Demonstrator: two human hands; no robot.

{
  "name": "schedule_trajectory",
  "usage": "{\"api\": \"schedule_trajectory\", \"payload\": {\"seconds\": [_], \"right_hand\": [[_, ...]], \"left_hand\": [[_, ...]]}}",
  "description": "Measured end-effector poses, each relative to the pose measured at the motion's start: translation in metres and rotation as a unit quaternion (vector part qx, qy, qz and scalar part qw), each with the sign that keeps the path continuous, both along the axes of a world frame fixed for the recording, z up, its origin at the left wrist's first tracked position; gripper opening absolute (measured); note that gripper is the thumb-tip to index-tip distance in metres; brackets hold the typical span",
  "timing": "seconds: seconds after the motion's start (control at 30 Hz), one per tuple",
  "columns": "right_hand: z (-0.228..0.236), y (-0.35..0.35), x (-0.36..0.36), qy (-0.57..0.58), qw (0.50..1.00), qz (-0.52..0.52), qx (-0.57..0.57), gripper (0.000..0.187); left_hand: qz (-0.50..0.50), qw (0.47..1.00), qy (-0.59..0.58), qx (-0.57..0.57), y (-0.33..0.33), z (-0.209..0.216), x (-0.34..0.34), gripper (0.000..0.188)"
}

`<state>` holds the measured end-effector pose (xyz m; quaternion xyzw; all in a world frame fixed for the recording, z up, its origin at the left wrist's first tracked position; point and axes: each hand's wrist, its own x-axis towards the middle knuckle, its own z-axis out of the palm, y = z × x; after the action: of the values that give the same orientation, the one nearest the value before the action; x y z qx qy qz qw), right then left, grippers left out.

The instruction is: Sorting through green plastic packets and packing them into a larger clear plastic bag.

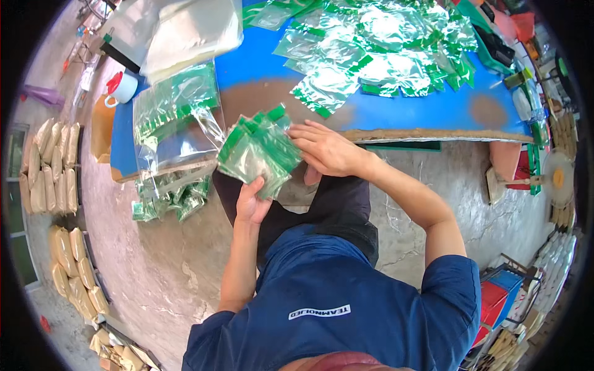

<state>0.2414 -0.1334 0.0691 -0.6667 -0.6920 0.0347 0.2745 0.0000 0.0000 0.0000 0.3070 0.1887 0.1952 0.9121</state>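
Pinched under the thumb of our left hand, a stack of green-and-clear packets sits above our lap, near the blue table; our right hand holds outstretched fingers at its right side. We seem partway along: rows of packets already lie bundled leftward, while a loose pile remains beyond.

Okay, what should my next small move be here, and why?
Probably use your right hand to pat the green packets even: their edges look staggered, your left hand grips the stack at its near edge, and your right fingers are at its right side.
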Motion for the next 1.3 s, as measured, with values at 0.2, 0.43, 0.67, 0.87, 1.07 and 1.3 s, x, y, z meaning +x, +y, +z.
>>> {"api": "schedule_trajectory", "payload": {"seconds": [0.2, 0.43, 0.67, 0.87, 1.07, 1.3], "right_hand": [[0.006, 0.001, 0.06, -0.141, 0.965, -0.214, 0.047, 0.041], [0.007, 0.028, 0.003, -0.017, 0.995, -0.093, -0.006, 0.035], [0.017, 0.025, -0.003, 0.278, 0.935, -0.198, 0.095, 0.025], [-0.001, -0.016, -0.012, -0.111, 0.959, -0.261, 0.009, 0.035], [0.016, 0.013, -0.019, 0.197, 0.974, -0.111, 0.007, 0.033], [-0.002, 0.042, -0.012, 0.04, 0.98, -0.181, 0.067, 0.037]], "left_hand": [[-0.051, 0.994, -0.018, -0.098, 0.005, -0.013, -0.012, 0.071], [-0.037, 0.983, -0.071, -0.164, -0.016, -0.012, -0.008, 0.069], [0.026, 0.982, -0.069, -0.176, -0.025, 0.021, 0.021, 0.064], [0.003, 0.988, -0.059, -0.144, -0.017, 0.007, 0.007, 0.067], [0.018, 0.997, -0.005, -0.081, -0.007, 0.002, 0.002, 0.067], [0.048, 0.996, -0.032, -0.063, -0.008, 0.008, -0.021, 0.067]]}}
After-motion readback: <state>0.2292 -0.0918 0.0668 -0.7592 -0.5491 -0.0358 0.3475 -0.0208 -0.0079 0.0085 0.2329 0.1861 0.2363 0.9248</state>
